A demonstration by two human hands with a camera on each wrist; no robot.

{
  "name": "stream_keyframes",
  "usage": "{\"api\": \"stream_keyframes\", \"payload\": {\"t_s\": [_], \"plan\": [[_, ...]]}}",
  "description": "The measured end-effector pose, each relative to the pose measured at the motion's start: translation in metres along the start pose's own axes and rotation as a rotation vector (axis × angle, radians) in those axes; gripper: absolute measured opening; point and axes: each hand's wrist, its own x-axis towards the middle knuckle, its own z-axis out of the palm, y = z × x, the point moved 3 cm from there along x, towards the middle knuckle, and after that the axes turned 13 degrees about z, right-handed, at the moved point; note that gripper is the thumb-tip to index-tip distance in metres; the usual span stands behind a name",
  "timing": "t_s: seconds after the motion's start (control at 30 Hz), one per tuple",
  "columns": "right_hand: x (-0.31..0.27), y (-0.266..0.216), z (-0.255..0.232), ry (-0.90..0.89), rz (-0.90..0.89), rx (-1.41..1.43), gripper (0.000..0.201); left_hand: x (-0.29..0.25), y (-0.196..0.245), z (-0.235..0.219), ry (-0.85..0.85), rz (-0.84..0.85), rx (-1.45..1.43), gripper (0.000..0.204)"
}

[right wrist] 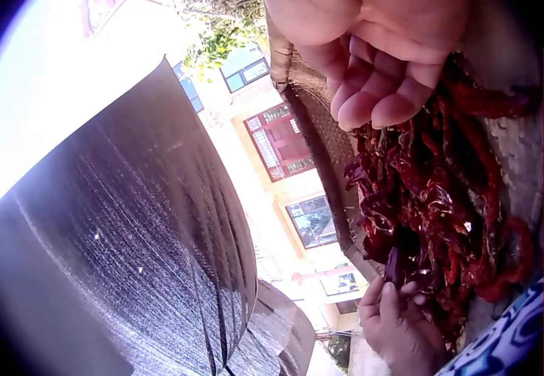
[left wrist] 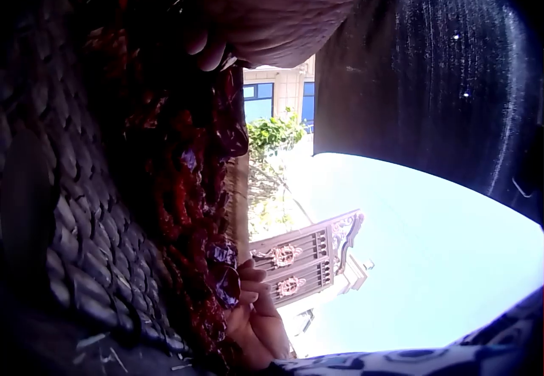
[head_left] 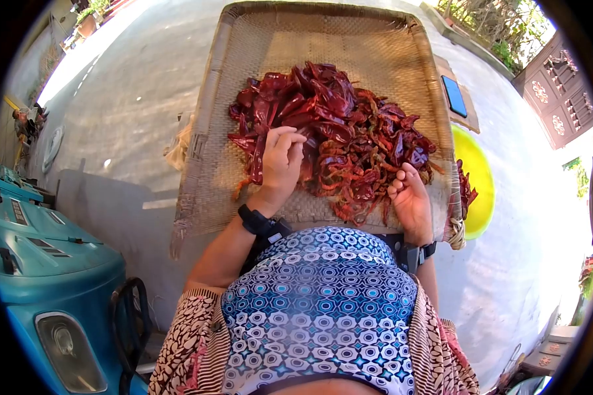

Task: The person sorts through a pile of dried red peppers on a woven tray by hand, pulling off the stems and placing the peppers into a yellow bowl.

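Observation:
A heap of dried red chili peppers [head_left: 310, 99] lies on a woven tray [head_left: 277, 46], flat glossy ones on the left and thin wrinkled ones on the right. My left hand [head_left: 282, 164] is over the left part of the heap. In the right wrist view, its thumb and fingers pinch a dark red chili pepper [right wrist: 393, 264]. My right hand [head_left: 412, 201] hovers at the heap's right edge, its palm turned up. Its fingers [right wrist: 395, 104] hang loosely curled, with nothing seen between them.
Right of the tray stands a yellow basin [head_left: 479, 187] with some red peppers. A blue-screened phone [head_left: 453, 97] lies on cardboard [head_left: 471, 118] beside the tray's right rim. At the lower left is a teal vehicle [head_left: 53, 263] with a black metal bar [head_left: 130, 316].

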Motion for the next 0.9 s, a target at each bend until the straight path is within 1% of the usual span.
{"api": "stream_keyframes", "payload": {"t_s": [0.07,0.2,0.23,0.33,0.43,0.53,0.57,0.67,0.7,0.73,0.8,0.83,0.9], "plan": [[0.000,0.000,0.000,-0.001,-0.003,0.005,0.024,0.005,0.009,-0.005,0.041,0.035,0.044,0.015],[0.000,0.001,-0.001,-0.002,-0.005,0.015,0.024,0.008,0.025,-0.004,-0.020,0.152,-0.018,0.020],[0.000,0.001,-0.001,-0.007,-0.003,0.017,0.023,0.008,0.025,-0.003,-0.029,0.199,0.027,0.021],[0.000,0.001,-0.001,-0.006,-0.004,0.009,0.023,0.011,0.031,-0.004,-0.013,0.160,-0.025,0.019],[-0.001,0.002,0.001,0.003,-0.015,-0.019,0.022,0.019,0.036,-0.009,0.032,0.203,-0.035,0.020],[-0.002,0.002,0.003,0.022,-0.036,-0.067,0.021,0.023,0.044,-0.011,0.098,0.116,-0.232,0.022],[-0.003,0.002,0.005,0.025,-0.045,-0.113,0.021,0.026,0.051,-0.011,0.083,0.138,-0.272,0.023],[-0.006,0.005,0.011,0.031,-0.071,-0.263,0.021,0.025,0.059,-0.006,-0.092,0.046,-0.349,0.023],[-0.007,0.006,0.013,0.034,-0.080,-0.323,0.021,0.024,0.062,-0.002,-0.155,0.054,-0.342,0.021],[-0.008,0.007,0.015,0.037,-0.090,-0.383,0.021,0.021,0.064,0.001,-0.284,-0.011,-0.412,0.018],[-0.010,0.010,0.022,0.045,-0.063,-0.518,0.023,0.020,0.067,0.008,-0.385,0.076,-0.409,0.018],[-0.011,0.011,0.025,0.050,-0.050,-0.584,0.024,0.017,0.067,0.011,-0.461,0.014,-0.448,0.018],[-0.014,0.010,0.034,0.030,-0.041,-0.759,0.026,0.016,0.066,0.015,-0.477,0.047,-0.452,0.018]]}}
